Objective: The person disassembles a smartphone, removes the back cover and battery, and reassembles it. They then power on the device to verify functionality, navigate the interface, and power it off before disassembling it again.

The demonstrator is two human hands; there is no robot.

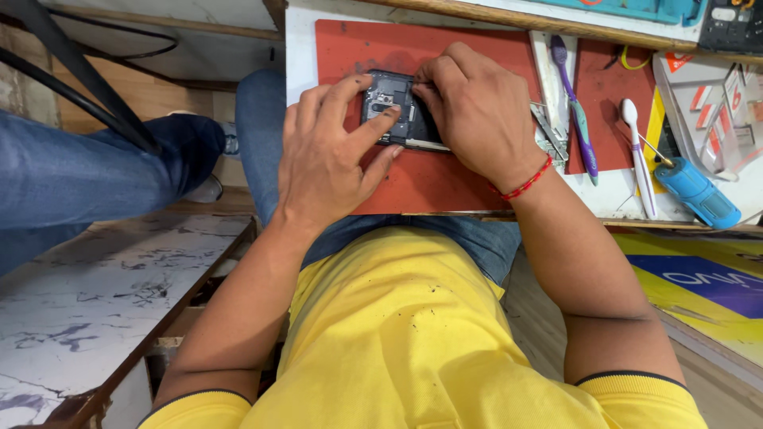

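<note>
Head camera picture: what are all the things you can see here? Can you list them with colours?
opened phone: one, dark grey, on the mat under both hands
mat: one, red, on the white bench
toothbrush: one, purple and teal, right of the mat
white brush: one, beside the toothbrush
blue tool: one, at the right bench edge
thread bracelet: one, red, right wrist
left hand: fingers steady the phone
right hand: pinches a thin tool, hardly visible, at the phone's top edge

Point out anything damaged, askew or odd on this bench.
The phone on the red mat lies with its back cover off, internals exposed, steadied by the left hand while the right hand works at its edge. Nothing else stands out.
</note>
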